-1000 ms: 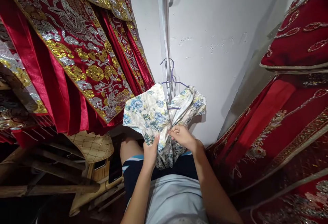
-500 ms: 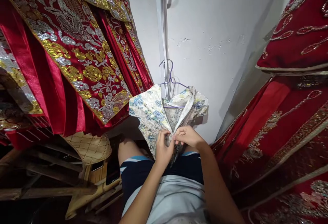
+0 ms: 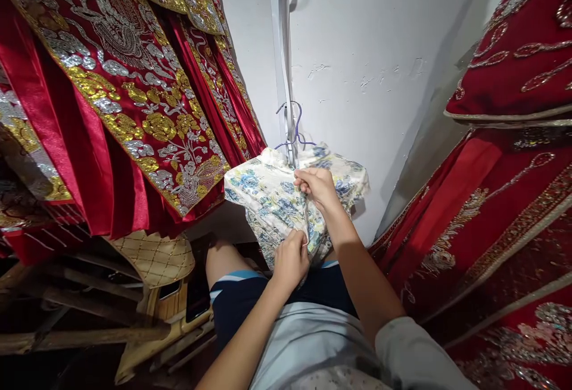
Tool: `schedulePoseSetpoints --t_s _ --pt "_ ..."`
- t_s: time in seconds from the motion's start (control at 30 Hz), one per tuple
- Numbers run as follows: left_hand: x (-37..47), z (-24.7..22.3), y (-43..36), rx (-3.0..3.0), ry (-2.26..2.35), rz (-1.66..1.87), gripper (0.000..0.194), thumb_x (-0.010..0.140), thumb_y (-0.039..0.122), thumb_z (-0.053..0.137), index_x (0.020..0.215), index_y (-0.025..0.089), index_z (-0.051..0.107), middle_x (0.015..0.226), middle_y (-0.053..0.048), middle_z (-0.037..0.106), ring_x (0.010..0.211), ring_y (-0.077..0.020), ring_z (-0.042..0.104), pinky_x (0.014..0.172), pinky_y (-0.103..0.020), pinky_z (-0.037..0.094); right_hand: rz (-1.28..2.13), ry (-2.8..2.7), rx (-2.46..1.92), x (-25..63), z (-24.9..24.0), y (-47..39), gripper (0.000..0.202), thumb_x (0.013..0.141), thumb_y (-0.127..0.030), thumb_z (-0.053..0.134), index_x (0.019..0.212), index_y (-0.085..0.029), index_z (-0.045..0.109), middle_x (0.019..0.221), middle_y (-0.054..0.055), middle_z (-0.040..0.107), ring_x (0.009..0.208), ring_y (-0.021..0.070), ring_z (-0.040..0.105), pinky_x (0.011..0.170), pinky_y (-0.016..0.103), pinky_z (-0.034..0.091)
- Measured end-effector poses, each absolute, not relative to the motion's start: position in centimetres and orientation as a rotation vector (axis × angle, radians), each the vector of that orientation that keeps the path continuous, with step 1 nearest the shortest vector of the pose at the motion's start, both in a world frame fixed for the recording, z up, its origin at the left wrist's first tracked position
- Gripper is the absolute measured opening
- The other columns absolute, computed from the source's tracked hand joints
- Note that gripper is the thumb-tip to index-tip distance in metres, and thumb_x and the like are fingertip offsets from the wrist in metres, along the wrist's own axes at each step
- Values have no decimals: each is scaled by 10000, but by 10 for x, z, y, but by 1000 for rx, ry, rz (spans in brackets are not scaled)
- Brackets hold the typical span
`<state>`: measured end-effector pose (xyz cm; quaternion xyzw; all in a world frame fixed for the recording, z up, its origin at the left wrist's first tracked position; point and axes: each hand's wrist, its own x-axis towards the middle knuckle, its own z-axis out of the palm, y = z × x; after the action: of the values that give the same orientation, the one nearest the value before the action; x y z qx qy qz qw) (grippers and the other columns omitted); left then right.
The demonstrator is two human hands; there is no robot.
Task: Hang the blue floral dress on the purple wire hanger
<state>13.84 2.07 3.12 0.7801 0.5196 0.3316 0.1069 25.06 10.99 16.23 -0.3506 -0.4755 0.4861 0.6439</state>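
A white short-sleeved top (image 3: 263, 190) with blue and yellow flowers hangs in front of me on a purple hanger (image 3: 298, 131). My right hand (image 3: 316, 187) is closed in a pinch near the neckline, at the upper end of the front opening. What it pinches looks like a zipper pull, mostly hidden by the fingers. Lower down, my left hand (image 3: 291, 259) is closed on the fabric beside the same front seam. Between the two hands the front edges lie together.
The hanger hooks at a metal strip (image 3: 281, 50) along the white wall (image 3: 357, 33). Red embroidered garments (image 3: 161, 110) hang at the left, and beaded red ones (image 3: 500, 199) at the right. A bamboo chair (image 3: 147, 330) with a quilted tan cover (image 3: 156, 256) stands at lower left, beside a dark phone-like object (image 3: 196, 300).
My right hand has moved up from beside my left hand to the neckline. The top's V-shaped front opening has closed. My left hand has stayed low, shifting slightly.
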Motion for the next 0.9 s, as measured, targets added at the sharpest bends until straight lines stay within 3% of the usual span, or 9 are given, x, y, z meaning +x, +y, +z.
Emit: schedulePoseSetpoints --t_s 0.1,0.2,0.3,0.47,0.63,0.7,0.77,0.9 --pt "142 28 19 2354 1545 821 202 787 15 439 810 212 480 822 -34 548 680 -178 513 597 -281 274 1026 -1103 -762 246 179 117 241 701 -334 761 627 -141 638 574 28 650 402 50 446 358 182 280" --pt "139 29 25 2287 1392 867 148 796 57 514 808 204 509 816 -30 579 722 -179 551 626 -268 339 1019 -1164 -732 247 177 111 265 723 -386 765 689 -151 648 584 19 650 406 64 477 366 186 314" --pt "130 56 40 2152 1182 1133 61 865 155 554 903 199 571 819 -21 615 746 -166 586 679 -263 420 1032 -1156 -693 249 167 101 294 746 -444 753 756 -172 643 557 -7 625 398 78 481 369 197 315" --pt "114 148 69 2148 1042 1771 269 960 264 515 1218 202 561 831 -11 620 714 -147 568 711 -275 449 971 -1192 -673 250 169 84 289 760 -448 737 756 -177 635 535 -16 610 413 89 486 415 216 357" --pt "114 207 84 2564 1071 1659 157 951 276 544 876 177 641 846 -34 661 789 -172 574 753 -303 422 828 -1224 -674 247 175 86 292 760 -453 725 767 -180 622 521 -26 586 434 101 491 447 232 376" --pt "110 214 87 2536 1125 1798 164 940 265 563 823 174 632 834 -30 662 839 -181 569 810 -319 407 792 -1226 -732 247 165 93 265 751 -428 722 749 -187 612 489 -43 550 426 102 465 444 235 353" --pt "98 214 93 2237 1110 2030 127 914 249 599 822 171 640 833 -17 654 846 -168 562 813 -307 403 826 -1272 -820 249 150 98 255 736 -412 724 698 -191 603 460 -50 523 412 99 431 443 239 328" --pt "49 198 119 1373 928 2199 131 882 156 598 752 142 592 681 28 539 643 -94 474 629 -235 366 1106 -1362 -908 262 128 94 279 677 -410 760 627 -184 604 441 -39 521 415 95 411 453 241 315"
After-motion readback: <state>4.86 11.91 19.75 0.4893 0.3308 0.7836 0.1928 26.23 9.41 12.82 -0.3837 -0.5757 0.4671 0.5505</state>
